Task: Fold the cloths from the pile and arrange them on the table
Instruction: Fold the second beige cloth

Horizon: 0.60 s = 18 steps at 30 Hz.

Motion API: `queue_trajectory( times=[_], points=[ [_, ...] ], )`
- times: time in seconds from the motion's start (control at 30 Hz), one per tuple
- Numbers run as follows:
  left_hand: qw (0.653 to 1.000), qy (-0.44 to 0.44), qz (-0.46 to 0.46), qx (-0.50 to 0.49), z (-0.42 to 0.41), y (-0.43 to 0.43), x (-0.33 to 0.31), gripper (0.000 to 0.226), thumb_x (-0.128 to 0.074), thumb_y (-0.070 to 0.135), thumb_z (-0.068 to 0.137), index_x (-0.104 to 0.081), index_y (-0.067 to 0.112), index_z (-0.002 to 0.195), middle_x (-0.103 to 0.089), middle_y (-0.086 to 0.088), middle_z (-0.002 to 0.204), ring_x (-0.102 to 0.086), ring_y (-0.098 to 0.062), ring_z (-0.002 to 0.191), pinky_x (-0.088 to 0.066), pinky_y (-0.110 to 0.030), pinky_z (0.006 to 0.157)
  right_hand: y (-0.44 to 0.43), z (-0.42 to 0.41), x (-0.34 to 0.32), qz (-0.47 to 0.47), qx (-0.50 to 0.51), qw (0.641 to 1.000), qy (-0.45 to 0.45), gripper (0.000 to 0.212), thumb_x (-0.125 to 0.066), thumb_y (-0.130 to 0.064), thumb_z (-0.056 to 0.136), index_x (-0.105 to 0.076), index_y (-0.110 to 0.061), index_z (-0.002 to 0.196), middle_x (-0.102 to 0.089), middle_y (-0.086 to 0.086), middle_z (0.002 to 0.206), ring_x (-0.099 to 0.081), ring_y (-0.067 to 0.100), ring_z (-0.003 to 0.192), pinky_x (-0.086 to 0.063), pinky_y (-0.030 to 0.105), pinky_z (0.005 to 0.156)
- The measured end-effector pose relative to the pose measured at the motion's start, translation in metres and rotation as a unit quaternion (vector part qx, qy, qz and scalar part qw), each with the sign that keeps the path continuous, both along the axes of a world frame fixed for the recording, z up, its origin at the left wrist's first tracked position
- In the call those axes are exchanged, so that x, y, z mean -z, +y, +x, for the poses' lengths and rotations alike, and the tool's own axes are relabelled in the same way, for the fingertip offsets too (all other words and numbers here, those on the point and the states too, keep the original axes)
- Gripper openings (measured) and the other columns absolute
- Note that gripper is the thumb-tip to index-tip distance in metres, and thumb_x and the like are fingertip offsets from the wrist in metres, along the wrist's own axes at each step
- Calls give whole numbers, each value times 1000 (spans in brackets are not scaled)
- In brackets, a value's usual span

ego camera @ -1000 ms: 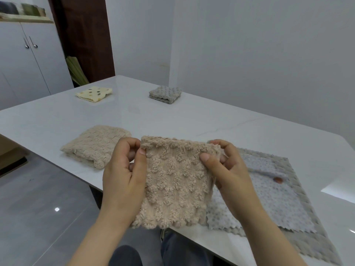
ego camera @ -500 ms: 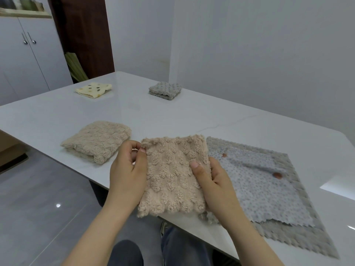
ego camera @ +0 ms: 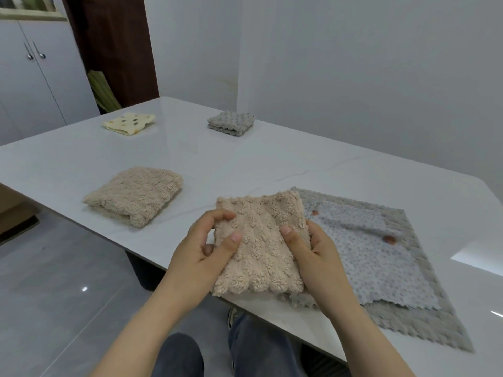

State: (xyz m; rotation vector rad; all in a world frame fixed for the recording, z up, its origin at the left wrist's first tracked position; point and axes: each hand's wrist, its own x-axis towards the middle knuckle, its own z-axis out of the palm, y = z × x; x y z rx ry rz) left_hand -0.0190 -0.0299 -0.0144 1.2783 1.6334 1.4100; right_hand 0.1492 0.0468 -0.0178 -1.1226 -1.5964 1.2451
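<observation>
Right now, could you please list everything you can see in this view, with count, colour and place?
held beige fluffy cloth: one, beige, over the near table edge
folded beige fluffy cloth: one, beige, table's left
folded grey fluffy cloth: one, grey, table's far middle
folded cream spotted cloth: one, cream with dark spots, table's far left
spread grey fluffy cloth: one, grey, table's right
thin dotted cloth: one, pale blue-grey, flat on it
glossy white table: one, white, centre
white cabinet: one, white, far left
left hand: one, grips the held cloth's left side
right hand: one, grips its right side
</observation>
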Motion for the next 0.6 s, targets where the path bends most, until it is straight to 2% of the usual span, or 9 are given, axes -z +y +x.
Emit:
queue_trajectory(
  times=[0.07,0.13,0.2,0.27,0.33,0.4,0.5,0.53,0.6],
  points=[
    [1000,-12,-6,11,5,0,0,36,-64,62,73,-55,52,106,-60,15,115,-57,-32,66,-56,-33,69,2,4,0,3,6,1000,-11,21,-59,-39,92,-66,-25,107,-74,-5,99,-70,14,93,-54,49,87],
    [999,-44,-4,16,10,1,0,39,-71,53,73,-55,49,108,-60,24,111,-64,-19,65,-56,-20,65,3,10,-1,10,10,999,-33,21,-58,-40,92,-66,-25,104,-74,-5,96,-70,15,90,-54,48,86],
    [996,-81,-1,21,15,2,2,42,-72,32,75,-55,41,112,-55,33,106,-64,-1,64,-49,-7,60,4,17,-2,13,9,998,-59,21,-56,-40,93,-66,-23,100,-73,-3,91,-69,16,86,-55,46,83],
    [996,-87,-3,19,19,3,4,44,-73,22,77,-56,38,114,-50,31,114,-63,10,72,-43,0,61,5,26,-3,14,-1,996,-89,30,-56,-45,92,-65,-16,95,-72,4,86,-68,19,79,-55,42,75],
    [997,-78,-4,15,23,2,5,45,-74,22,76,-57,38,114,-50,27,120,-59,13,71,-42,2,60,5,35,-2,27,-9,992,-121,47,-55,-51,91,-61,-4,91,-64,20,83,-59,22,66,-46,38,62],
    [996,-81,-6,27,28,3,5,46,-75,19,76,-58,36,114,-51,27,116,-58,9,60,-43,0,58,4,44,-1,36,-6,990,-139,53,-55,-53,89,-60,0,90,-61,25,83,-50,19,60,-38,33,58],
    [995,-88,0,56,38,3,6,46,-72,9,78,-57,27,117,-60,29,97,-54,5,44,-44,-4,53,-1,58,-1,35,3,989,-141,43,-58,-50,88,-65,-7,90,-67,17,82,-59,28,65,-45,36,58],
    [994,-87,-2,61,42,3,5,46,-72,8,78,-56,26,118,-65,30,90,-53,4,40,-44,-5,52,-3,63,-1,32,8,990,-138,35,-59,-48,89,-67,-15,90,-70,10,81,-65,24,69,-49,35,59],
    [995,-82,-3,64,46,3,3,47,-73,11,77,-55,30,117,-65,38,82,-49,1,38,-46,-9,55,-6,74,-1,34,30,989,-140,17,-60,-44,89,-67,-29,93,-72,-3,82,-67,10,68,-51,21,57]
  ],
)
